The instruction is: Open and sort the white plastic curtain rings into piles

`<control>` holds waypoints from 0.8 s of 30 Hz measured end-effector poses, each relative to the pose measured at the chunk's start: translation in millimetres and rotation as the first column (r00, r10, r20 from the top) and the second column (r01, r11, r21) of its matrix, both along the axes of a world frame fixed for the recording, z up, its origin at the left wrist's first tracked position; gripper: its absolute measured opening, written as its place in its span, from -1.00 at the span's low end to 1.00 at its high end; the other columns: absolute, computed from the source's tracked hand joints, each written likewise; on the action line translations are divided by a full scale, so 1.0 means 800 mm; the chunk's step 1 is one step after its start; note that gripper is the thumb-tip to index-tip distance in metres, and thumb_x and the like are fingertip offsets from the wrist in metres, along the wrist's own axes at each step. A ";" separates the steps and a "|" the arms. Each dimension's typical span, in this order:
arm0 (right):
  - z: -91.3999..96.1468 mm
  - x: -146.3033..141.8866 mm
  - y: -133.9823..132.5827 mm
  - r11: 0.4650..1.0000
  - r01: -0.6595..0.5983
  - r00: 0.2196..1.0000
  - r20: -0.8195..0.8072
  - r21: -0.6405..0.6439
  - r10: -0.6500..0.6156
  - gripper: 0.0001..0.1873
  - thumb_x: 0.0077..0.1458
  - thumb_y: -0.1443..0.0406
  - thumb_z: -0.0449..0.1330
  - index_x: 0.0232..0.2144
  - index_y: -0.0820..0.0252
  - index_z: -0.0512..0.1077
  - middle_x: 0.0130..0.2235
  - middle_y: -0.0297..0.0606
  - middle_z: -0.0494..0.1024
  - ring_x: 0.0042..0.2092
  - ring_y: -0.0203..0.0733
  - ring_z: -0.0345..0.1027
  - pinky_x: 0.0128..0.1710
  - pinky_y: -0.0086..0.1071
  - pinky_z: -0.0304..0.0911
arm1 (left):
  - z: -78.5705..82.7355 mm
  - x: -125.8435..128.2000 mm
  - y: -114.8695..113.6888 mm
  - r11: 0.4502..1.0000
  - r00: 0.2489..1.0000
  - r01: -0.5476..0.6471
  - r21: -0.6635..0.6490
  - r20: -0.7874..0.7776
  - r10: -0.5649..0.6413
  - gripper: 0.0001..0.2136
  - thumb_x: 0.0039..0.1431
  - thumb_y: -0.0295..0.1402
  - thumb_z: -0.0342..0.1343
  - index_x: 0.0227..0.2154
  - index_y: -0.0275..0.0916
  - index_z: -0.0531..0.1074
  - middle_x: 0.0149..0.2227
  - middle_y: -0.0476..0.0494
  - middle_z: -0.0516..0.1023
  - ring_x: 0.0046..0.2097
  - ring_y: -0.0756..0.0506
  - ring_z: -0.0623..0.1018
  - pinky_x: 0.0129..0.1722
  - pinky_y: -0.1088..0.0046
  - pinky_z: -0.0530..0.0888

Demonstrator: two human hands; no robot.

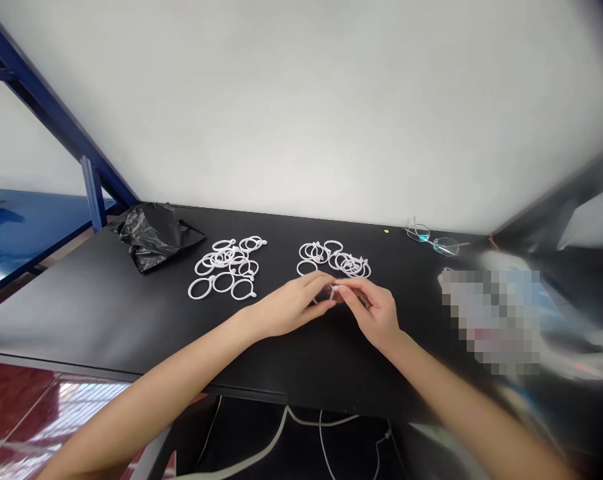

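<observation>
Over the middle of the black table, my left hand (pixel 294 303) and my right hand (pixel 374 310) meet with fingertips pinched together. Between them is a white ring (pixel 333 292), which looks like a plastic curtain ring with a small eyelet; fingers hide most of it. Just beyond my hands lies a loose group of similar white curtain rings (pixel 351 267), several of them overlapping. A second group of white curtain rings (pixel 222 257) is spread to the left of my left hand, flat on the table.
A crumpled black plastic bag (pixel 154 237) lies at the table's back left. Eyeglasses (pixel 446 247) rest at the back right, near a blurred plastic package (pixel 566 320). A white wall (pixel 301 120) rises behind the black table (pixel 146 320). Cables (pixel 261 453) hang below the front edge.
</observation>
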State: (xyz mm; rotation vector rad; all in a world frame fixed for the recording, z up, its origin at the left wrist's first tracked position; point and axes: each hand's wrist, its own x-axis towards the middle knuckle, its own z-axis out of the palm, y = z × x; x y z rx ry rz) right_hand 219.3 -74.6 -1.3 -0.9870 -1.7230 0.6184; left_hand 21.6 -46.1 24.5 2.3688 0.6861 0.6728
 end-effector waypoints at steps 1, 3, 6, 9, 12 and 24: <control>-0.001 0.002 0.001 0.999 -0.011 0.999 -0.041 -0.036 0.009 -0.81 0.25 0.27 0.14 -0.10 0.11 0.44 -0.30 -0.27 0.61 -0.36 -0.22 0.52 -0.31 -0.31 0.48 | 0.002 -0.006 0.007 0.998 0.999 -0.048 0.043 -0.003 0.048 -0.71 0.36 -0.33 -0.06 0.11 -0.19 0.26 0.05 -0.25 0.41 0.05 -0.15 0.45 0.04 0.33 0.44; -0.003 0.004 0.002 0.996 -0.020 0.993 -0.114 -0.086 0.010 -0.68 0.26 0.23 0.13 0.05 0.11 0.36 -0.23 -0.23 0.61 -0.35 -0.23 0.51 -0.32 -0.29 0.49 | 0.005 -0.025 0.028 0.965 0.976 -0.217 0.148 0.019 0.216 -0.68 0.37 -0.30 -0.08 0.13 -0.21 0.26 0.12 -0.28 0.34 0.11 -0.17 0.42 0.10 0.28 0.41; -0.003 0.006 0.002 0.995 -0.001 0.989 -0.146 -0.102 -0.014 -0.69 0.26 0.20 0.13 0.02 0.12 0.36 -0.24 -0.22 0.61 -0.37 -0.24 0.49 -0.33 -0.28 0.49 | 0.003 -0.067 0.065 0.789 0.836 -0.539 0.296 0.077 0.543 -0.67 0.36 -0.30 -0.10 0.08 -0.30 0.31 0.08 -0.34 0.33 0.03 -0.18 0.46 0.10 0.23 0.41; -0.002 0.002 0.000 0.996 -0.004 0.993 -0.117 -0.093 -0.007 -0.74 0.25 0.21 0.14 -0.03 0.12 0.39 -0.28 -0.23 0.60 -0.40 -0.25 0.47 -0.36 -0.28 0.49 | -0.007 -0.106 0.092 0.670 0.710 -0.635 0.385 -0.054 0.703 -0.68 0.33 -0.31 -0.13 0.01 -0.36 0.36 -0.05 -0.34 0.38 -0.11 -0.19 0.50 0.00 0.18 0.46; -0.001 -0.002 -0.002 0.997 -0.018 0.995 -0.095 -0.081 0.010 -0.77 0.24 0.23 0.15 -0.06 0.13 0.40 -0.30 -0.25 0.59 -0.42 -0.27 0.47 -0.39 -0.31 0.50 | -0.020 -0.126 0.101 0.684 0.667 -0.581 0.441 -0.223 0.711 -0.71 0.33 -0.37 -0.19 -0.12 -0.36 0.40 -0.16 -0.33 0.42 -0.11 -0.21 0.48 -0.05 0.20 0.47; 0.001 -0.003 -0.003 0.998 0.013 0.997 -0.075 -0.069 -0.018 -0.80 0.24 0.25 0.13 -0.10 0.14 0.43 -0.30 -0.24 0.60 -0.43 -0.27 0.48 -0.40 -0.32 0.50 | -0.016 -0.092 0.084 0.650 0.620 -0.590 0.479 -0.246 0.745 -0.73 0.33 -0.35 -0.17 -0.19 -0.34 0.42 -0.09 -0.39 0.46 -0.07 -0.31 0.46 -0.07 0.06 0.44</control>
